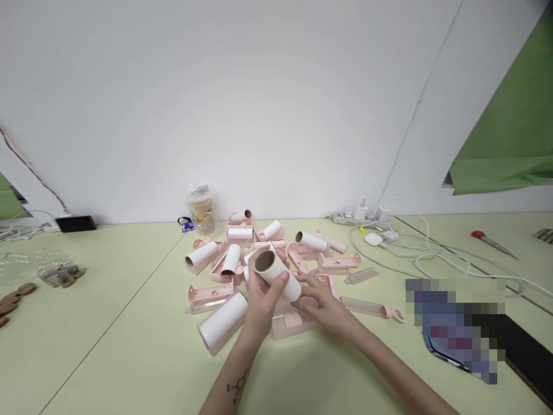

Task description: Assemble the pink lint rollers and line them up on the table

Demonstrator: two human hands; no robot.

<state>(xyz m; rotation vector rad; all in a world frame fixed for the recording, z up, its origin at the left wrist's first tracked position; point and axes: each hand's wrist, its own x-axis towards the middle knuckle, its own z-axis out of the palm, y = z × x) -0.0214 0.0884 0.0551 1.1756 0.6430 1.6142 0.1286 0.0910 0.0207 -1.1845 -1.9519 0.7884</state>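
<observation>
A white lint roll (280, 278) with a brown cardboard core is tilted in my left hand (262, 300), its thumb across the front and its fingers partly hidden behind. My right hand (322, 302) has its bent fingers closed at the roll's lower right end; the fingertips are partly covered. Just below the hands lies a clear cover with a pink piece (292, 320). To the left, a larger white roll (223, 321) rests on the table beside a pink holder (211, 293). Behind my hands several more white rolls (311, 241) and pink holders (339, 261) lie in a loose pile.
A bagged cup (202, 210) stands by the wall. White cables (449, 262), a power strip (352, 219) and a red-handled tool (492, 243) lie right. A black flat object (514, 346) is near the right edge; a phone (75, 223) and wooden pieces (15, 300) are left.
</observation>
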